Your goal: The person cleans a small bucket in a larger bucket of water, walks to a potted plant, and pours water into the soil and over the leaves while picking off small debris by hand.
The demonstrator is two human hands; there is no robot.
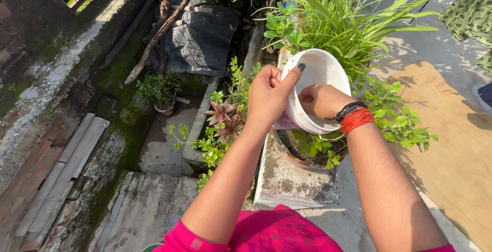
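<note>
A white plastic bucket [323, 70] is tipped on its side above a concrete planter [287, 177], mouth facing me. My left hand [269, 95] grips its rim, thumb over the edge. My right hand [320, 101] reaches inside the bucket, fingers curled; whether it holds anything is hidden. Red and black threads wrap the right wrist. Green leafy plants [394, 121] grow under and beside the bucket.
A tall grassy plant [343, 21] stands behind the bucket. A reddish succulent [225, 116] and a small potted plant [161, 93] sit to the left. Mossy stone steps, a grey cloth [200, 42] and sticks lie at the left; paved ground lies at the right.
</note>
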